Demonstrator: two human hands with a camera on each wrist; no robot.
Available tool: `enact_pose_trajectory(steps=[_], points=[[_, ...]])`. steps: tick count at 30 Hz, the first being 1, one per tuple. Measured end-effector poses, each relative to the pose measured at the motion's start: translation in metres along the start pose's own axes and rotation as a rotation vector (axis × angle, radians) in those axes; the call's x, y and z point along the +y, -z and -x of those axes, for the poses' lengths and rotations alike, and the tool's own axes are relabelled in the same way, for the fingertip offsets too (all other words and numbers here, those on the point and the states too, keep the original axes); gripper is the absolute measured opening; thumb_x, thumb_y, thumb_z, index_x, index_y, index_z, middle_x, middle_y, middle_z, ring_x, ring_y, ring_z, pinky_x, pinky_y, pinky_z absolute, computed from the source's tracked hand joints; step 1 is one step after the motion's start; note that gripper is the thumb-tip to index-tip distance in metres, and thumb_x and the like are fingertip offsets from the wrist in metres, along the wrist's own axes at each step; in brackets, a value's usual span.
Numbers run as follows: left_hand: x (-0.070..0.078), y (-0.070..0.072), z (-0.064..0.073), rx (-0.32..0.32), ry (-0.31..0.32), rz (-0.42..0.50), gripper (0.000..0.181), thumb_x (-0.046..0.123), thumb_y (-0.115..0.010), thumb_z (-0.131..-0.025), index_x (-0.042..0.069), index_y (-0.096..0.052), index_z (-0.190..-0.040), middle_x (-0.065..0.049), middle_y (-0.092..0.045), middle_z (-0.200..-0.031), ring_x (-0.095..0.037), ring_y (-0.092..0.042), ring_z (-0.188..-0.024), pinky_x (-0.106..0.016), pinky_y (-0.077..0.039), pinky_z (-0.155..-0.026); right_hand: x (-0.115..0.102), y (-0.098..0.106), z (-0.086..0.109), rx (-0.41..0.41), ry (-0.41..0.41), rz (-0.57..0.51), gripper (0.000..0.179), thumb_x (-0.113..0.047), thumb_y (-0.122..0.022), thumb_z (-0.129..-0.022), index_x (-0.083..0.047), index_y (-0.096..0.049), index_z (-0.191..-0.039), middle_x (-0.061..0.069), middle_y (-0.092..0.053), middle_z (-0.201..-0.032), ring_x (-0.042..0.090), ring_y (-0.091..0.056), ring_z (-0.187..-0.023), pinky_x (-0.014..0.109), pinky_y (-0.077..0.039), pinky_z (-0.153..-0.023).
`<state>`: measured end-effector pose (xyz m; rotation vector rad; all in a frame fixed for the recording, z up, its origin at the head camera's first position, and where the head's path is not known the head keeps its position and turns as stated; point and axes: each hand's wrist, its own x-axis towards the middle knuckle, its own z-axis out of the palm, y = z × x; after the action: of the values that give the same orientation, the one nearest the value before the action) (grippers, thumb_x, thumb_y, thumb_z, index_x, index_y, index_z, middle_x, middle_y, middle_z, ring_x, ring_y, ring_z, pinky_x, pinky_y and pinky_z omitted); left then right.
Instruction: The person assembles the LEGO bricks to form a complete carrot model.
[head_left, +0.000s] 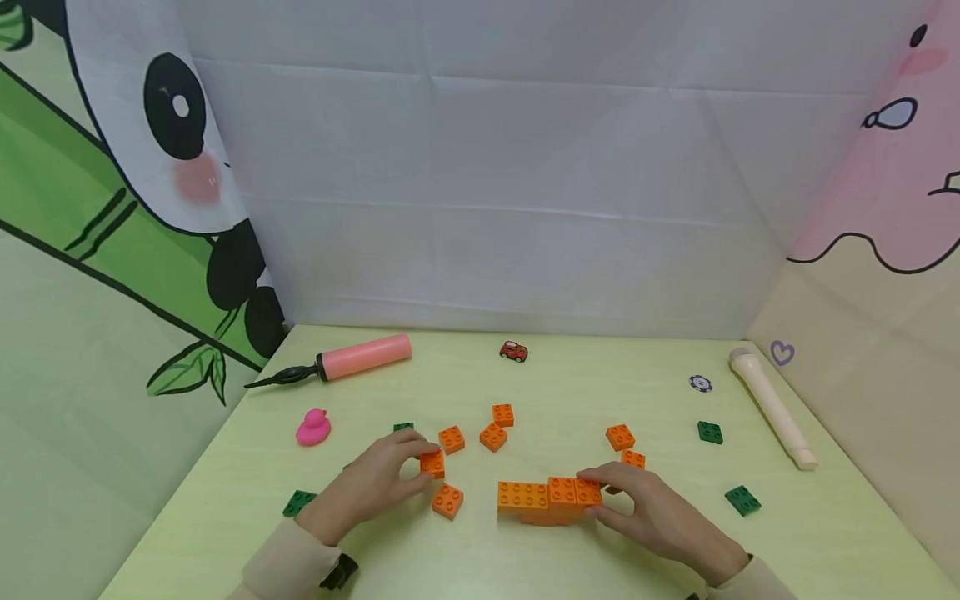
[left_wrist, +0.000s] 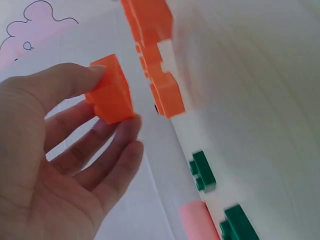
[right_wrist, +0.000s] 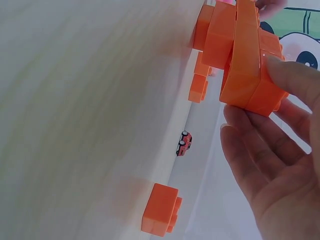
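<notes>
My left hand [head_left: 375,481] pinches a small orange building brick [left_wrist: 111,92] between thumb and fingers, held up off the table in the left wrist view. On the other side, my right hand [head_left: 647,510] grips the right end of an orange brick assembly [head_left: 522,497], with bricks joined in stacked layers. Thumb and fingertips hold its end brick [right_wrist: 267,85] in the right wrist view. Between the two hands, a loose orange brick [head_left: 447,501] lies close by the left fingertips. Two more orange bricks [head_left: 620,437] lie just beyond the right hand.
Several loose orange bricks [head_left: 493,437] lie mid-table. Green bricks [head_left: 742,500] are scattered on both sides. Farther out are a pink pump [head_left: 367,357], a pink duck [head_left: 313,427], a red toy car [head_left: 513,351], a poker chip [head_left: 701,383] and a pale tube [head_left: 772,408].
</notes>
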<state>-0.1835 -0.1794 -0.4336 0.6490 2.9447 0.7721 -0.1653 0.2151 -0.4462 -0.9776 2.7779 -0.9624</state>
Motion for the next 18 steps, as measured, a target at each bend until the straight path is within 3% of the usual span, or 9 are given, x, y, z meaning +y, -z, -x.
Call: enact_pose_trajectory(steps=[4,8,18], points=[[0.015,-0.008,-0.006,0.024,-0.104,0.083,0.034,0.025,-0.071,-0.093,0.013,-0.07,-0.124,0.005,-0.062,-0.117,-0.018,-0.059,-0.104,-0.04,-0.054,-0.091,0.0,0.0,0.0,0.001,0.001,-0.001,0.041,-0.045,-0.063,-0.096,-0.024,-0.063,-0.132,-0.011,-0.065,-0.125,0.005,-0.059,-0.102,0.029,-0.055,-0.085],[0.033,-0.02,-0.017,0.007,-0.212,0.145,0.033,0.025,-0.069,-0.094,0.014,-0.069,-0.125,0.008,-0.062,-0.117,-0.013,-0.058,-0.105,-0.036,-0.053,-0.094,0.0,0.001,0.0,0.01,0.01,-0.005,0.04,-0.043,-0.064,-0.096,-0.024,-0.063,-0.131,-0.012,-0.065,-0.125,0.006,-0.059,-0.103,0.029,-0.054,-0.085],[0.071,-0.048,-0.042,-0.066,-0.324,0.149,0.031,0.03,-0.067,-0.096,0.02,-0.068,-0.126,0.011,-0.061,-0.115,-0.01,-0.058,-0.104,-0.024,-0.05,-0.092,-0.002,-0.001,-0.002,0.013,0.029,-0.012,0.039,-0.042,-0.064,-0.097,-0.024,-0.063,-0.131,-0.013,-0.065,-0.123,0.006,-0.06,-0.104,0.031,-0.055,-0.086]])
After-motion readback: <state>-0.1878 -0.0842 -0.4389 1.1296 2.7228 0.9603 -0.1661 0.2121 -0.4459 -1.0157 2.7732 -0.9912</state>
